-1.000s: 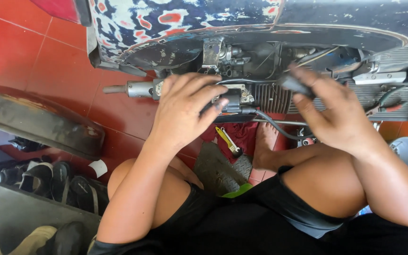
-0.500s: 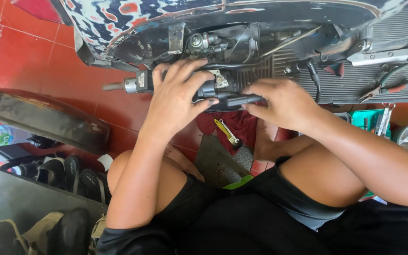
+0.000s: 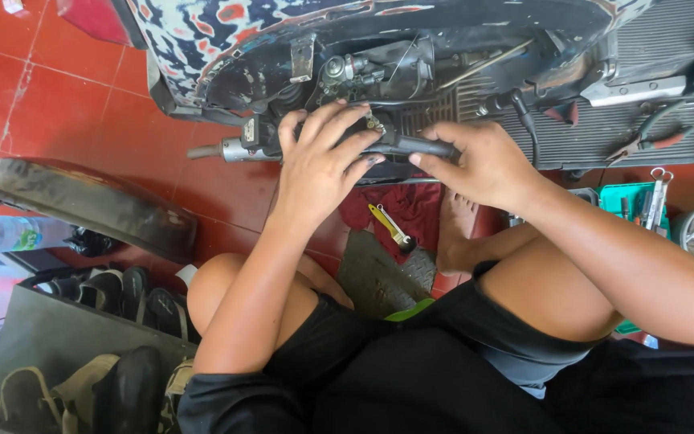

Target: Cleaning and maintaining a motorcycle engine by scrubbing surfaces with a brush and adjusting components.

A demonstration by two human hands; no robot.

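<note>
I sit on a red tiled floor in front of a scooter (image 3: 202, 32) with a patterned body panel, its mechanical parts exposed. My left hand (image 3: 323, 161) lies spread over a dark metal part (image 3: 238, 149) under the body, fingers apart and pressing on it. My right hand (image 3: 479, 161) grips a black rubber hose (image 3: 411, 146) that runs into the same part. Both hands are smeared with grease and nearly touch each other.
A yellow-handled tool (image 3: 387, 225) lies on a red rag (image 3: 403, 205) by my bare foot. A detached black fender (image 3: 82, 201) and a plastic bottle (image 3: 10, 233) sit at left. Shoes (image 3: 114, 293) fill a rack below. Pliers (image 3: 644, 145), scissors (image 3: 659, 193) and a green tray (image 3: 628, 201) lie at right.
My right hand came down from the upper right and closed on the black hose beside my left hand. My left hand stayed on the metal part. The view shifted slightly.
</note>
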